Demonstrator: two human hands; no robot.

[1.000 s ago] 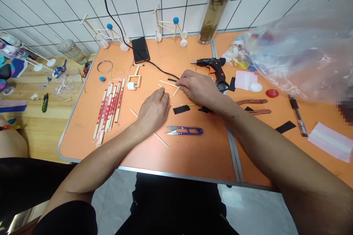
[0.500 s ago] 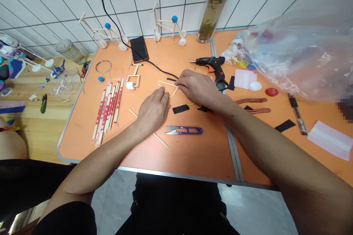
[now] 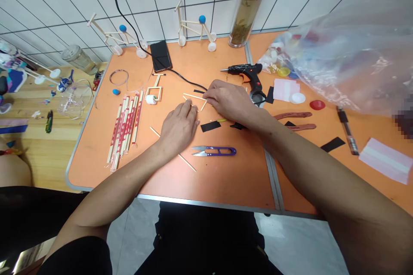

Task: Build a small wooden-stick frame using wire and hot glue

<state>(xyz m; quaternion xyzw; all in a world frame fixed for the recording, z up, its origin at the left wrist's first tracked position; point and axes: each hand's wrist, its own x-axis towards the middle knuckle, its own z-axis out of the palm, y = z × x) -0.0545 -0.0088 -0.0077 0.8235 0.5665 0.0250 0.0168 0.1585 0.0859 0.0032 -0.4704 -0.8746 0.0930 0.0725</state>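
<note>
Thin wooden sticks (image 3: 194, 96) lie in an angled frame between my hands. My left hand (image 3: 180, 126) rests low on the table, its fingertips pressing on a stick whose tip pokes out past them. My right hand (image 3: 227, 99) is curled at the frame's right end, thumb and fingers pinched where two sticks meet; the joint itself is hidden. A longer loose stick (image 3: 187, 163) passes under my left wrist. Purple thread snips (image 3: 214, 151) lie in front of my hands. Beyond my right hand lies a black glue gun (image 3: 247, 73) with its cord.
Wrapped chopsticks (image 3: 124, 133) and a small stick frame with a white wheel (image 3: 151, 99) lie left. Two stick tricycles (image 3: 193, 28) stand at the back near a phone (image 3: 161, 56) and a tall bottle (image 3: 247, 13). Pliers (image 3: 298, 116) and a plastic bag (image 3: 348, 56) are right.
The view has shifted very slightly. Both hands stay in almost the same place on the sticks, and nothing else has visibly moved.
</note>
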